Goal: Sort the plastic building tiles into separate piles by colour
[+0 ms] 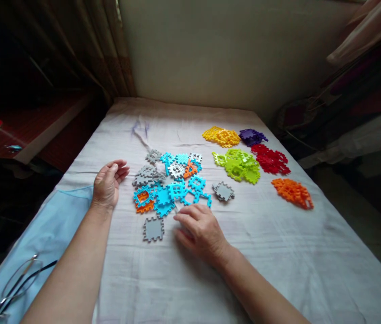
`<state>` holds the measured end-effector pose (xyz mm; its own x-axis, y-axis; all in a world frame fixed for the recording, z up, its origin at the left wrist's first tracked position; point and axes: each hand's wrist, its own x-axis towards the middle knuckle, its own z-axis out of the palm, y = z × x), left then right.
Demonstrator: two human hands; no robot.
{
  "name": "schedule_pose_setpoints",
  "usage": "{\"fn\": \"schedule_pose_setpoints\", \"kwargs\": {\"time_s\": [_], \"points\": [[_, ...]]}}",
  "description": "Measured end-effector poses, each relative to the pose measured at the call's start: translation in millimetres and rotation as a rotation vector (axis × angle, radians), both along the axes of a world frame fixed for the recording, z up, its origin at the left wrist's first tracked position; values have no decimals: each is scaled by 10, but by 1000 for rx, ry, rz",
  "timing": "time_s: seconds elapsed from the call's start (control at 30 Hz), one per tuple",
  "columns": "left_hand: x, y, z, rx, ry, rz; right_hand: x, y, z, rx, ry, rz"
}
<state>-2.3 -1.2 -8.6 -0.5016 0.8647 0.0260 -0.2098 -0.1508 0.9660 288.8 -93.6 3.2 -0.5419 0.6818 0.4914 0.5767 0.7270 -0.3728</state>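
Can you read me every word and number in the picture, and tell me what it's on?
There are none that I can read.
I see no letters on the blue pieces or the near grey piece.
The purplish marks on the sheet are too blurred to make out.

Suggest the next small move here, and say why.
Perhaps slide the loose grey square to the separate grey stack with the right hand: the square lies apart from the mixed heap, near that hand, and the yellow pile and red pile each show one colour.
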Motion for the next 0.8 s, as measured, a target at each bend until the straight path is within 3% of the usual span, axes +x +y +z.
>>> {"fn": "schedule_pose_setpoints", "kwargs": {"time_s": [0.17, 0.43, 0.8], "points": [[9, -1, 3, 7, -21, 0, -309, -32, -25, -59, -151, 169], [9, 0, -2, 7, -15, -9, -403, 24, -2, -105, -198, 213], [24, -3, 18, 2, -12, 3, -518, 5, -99, 124, -55, 208]]}}
